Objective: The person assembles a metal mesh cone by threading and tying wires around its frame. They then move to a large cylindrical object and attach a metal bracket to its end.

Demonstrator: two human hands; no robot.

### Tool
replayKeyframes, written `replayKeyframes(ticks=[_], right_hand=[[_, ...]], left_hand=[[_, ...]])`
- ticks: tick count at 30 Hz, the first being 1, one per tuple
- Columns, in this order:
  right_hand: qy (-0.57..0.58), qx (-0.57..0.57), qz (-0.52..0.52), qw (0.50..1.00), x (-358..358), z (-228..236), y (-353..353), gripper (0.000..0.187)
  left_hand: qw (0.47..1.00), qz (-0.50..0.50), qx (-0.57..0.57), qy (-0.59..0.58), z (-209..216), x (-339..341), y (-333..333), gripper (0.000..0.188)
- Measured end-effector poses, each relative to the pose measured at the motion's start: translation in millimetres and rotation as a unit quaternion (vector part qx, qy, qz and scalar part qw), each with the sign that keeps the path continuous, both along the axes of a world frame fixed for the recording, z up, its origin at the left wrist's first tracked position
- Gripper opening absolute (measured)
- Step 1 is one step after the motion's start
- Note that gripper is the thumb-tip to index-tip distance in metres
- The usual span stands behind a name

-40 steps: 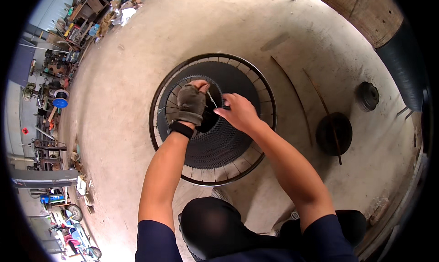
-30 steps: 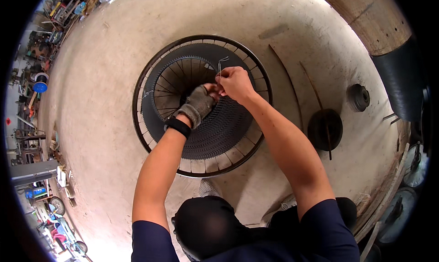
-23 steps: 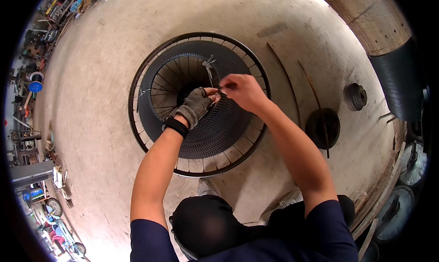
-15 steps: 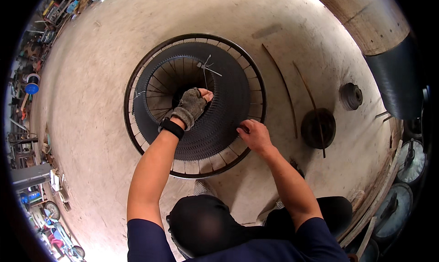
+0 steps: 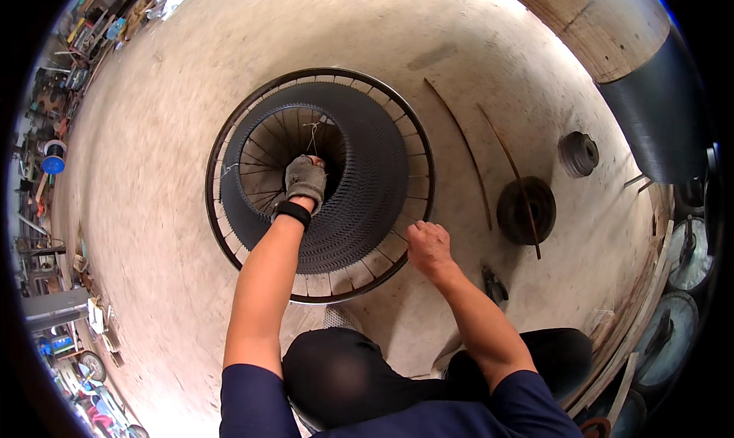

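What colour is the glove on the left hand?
The glove is brownish grey, best seen in the head view.

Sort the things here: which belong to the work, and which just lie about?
Apparently in use:
dark toothed metal-looking coil
black-rimmed spoked wheel beneath it
thin pale wire at the gloved left hand

Apparently lying about:
two thin brown strips
round black piece
small grey grooved wheel

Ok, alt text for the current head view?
A person's gloved left hand is at the open middle of a dark toothed coil ringed by a spoked wheel; the bare right hand is curled near the wheel's edge. To the right, a dark disc lies on the floor.
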State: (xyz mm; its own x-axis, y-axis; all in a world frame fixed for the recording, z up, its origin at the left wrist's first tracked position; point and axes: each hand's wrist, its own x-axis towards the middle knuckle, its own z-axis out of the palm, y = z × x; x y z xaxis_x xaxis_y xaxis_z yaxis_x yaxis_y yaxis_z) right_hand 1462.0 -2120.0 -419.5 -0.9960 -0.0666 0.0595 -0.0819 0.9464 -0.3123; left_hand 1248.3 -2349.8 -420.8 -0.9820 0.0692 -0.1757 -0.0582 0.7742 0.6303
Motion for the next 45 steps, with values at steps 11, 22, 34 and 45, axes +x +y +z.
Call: replayKeyframes(ticks=[11, 22, 34, 45], right_hand=[[-0.03, 0.013, 0.043, 0.999, -31.6, 74.9, 66.9, 0.001], [-0.236, 0.037, -0.308, 0.921, 223.6, 159.6, 287.7, 0.019], [-0.222, 0.058, -0.687, 0.689, 573.5, 31.2, 297.5, 0.026], [-0.243, 0.278, -0.631, 0.682, 644.4, -29.5, 520.7, 0.016]], left_hand=[[0.931, -0.16, -0.329, 0.009, 24.9, -33.5, 5.6, 0.023], [0.904, -0.088, 0.106, 0.404, 149.9, -154.8, -48.4, 0.028], [0.876, -0.422, 0.127, 0.197, 157.5, 53.1, 281.0, 0.019], [0.877, -0.465, 0.107, -0.059, 100.0, 190.6, 414.5, 0.011]])
